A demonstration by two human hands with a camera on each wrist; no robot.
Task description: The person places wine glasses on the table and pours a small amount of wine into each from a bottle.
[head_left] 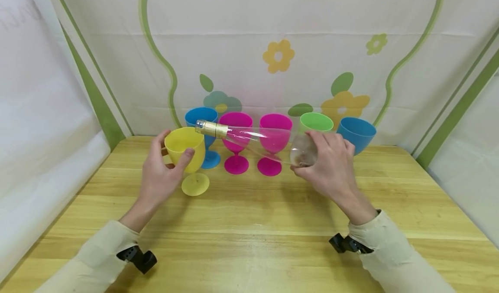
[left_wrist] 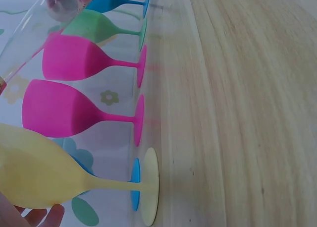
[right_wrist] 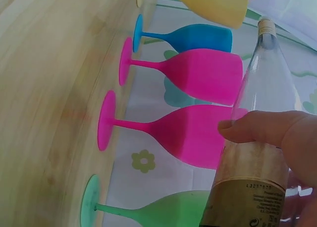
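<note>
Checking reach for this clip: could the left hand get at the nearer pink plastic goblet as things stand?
Probably not directly: the left hand grips the yellow plastic goblet, and the clear glass bottle, tilted in the right hand, crosses before the pink goblet.

On my right wrist view the bottle [right_wrist: 257, 152] carries a gold label [right_wrist: 245, 202] with small dark print near its lower edge; I can make out a string of digits and round marks, but they are too blurred to read. No other text shows.
</note>
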